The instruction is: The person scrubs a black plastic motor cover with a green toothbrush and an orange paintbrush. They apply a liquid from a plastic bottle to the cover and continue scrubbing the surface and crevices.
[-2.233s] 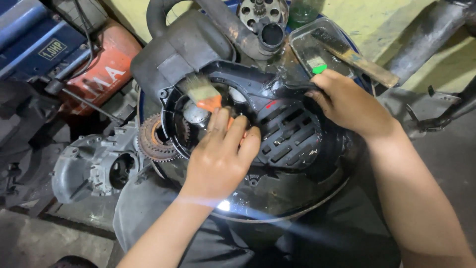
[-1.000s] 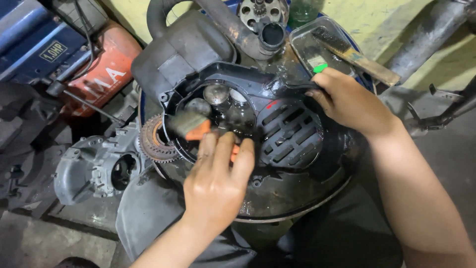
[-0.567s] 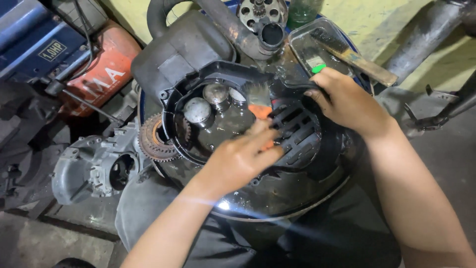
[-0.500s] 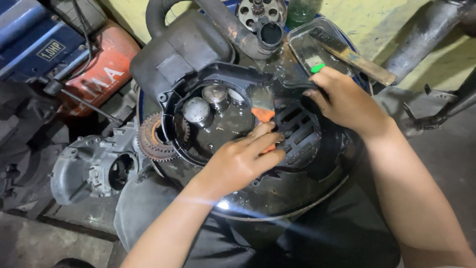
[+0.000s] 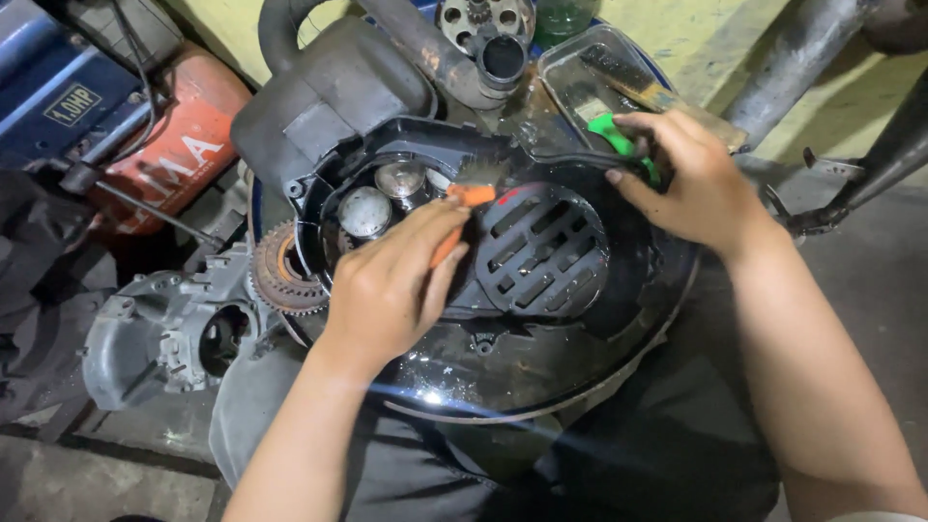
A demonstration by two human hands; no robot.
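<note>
- The left hand (image 5: 387, 290) is clenched around the orange handle of a small brush (image 5: 462, 208), whose grey bristle head rests on the upper rim of the glossy black plastic engine cover (image 5: 541, 338), just above that cover's round slatted vent grille (image 5: 541, 253).
- The right hand (image 5: 691, 179) curls over the cover's upper right edge and pins it steady; its fingers (image 5: 638, 126) close on the rim, and a bright green object (image 5: 611, 130) shows just beside them (whether it is actually held, I cannot tell).
- To brush well here, I judge that short strokes along the rim and between the grille slats would serve best, with the bristles kept angled so that grime runs toward the lower, wet part of the cover, and with the right hand's hold firm so the cover does not rock.
- Left of the grille, inside the cover's round opening, sit two dull metal caps (image 5: 382, 198).
- Farther left of the cover lie a rusty toothed gear ring (image 5: 280, 275) and a grey cast-metal engine casing (image 5: 155, 333).
- Above the cover's right edge stands a clear plastic tray (image 5: 580, 72).
</note>
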